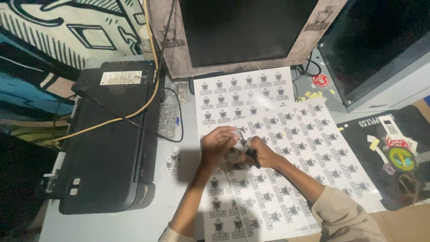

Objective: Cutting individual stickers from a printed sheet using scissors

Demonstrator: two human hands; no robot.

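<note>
Left hand [218, 142]: closed on a small sticker cutout [236, 135].
Right hand [261, 151]: grips black-handled scissors [251, 152].
Beneath: printed sticker sheets [309, 143], right of black printer [112, 134].

A pale grey desk [179, 210] carried everything. At nine o'clock lay a black printer [112, 139]. Sheets of printed emblem stickers [286, 148] spread from the centre toward five o'clock, overlapping. A monitor [242, 31] stood at twelve, a dark mousepad [394, 152] lay at three, and small cut-out stickers [171, 162] lay just beside the printer.
</note>
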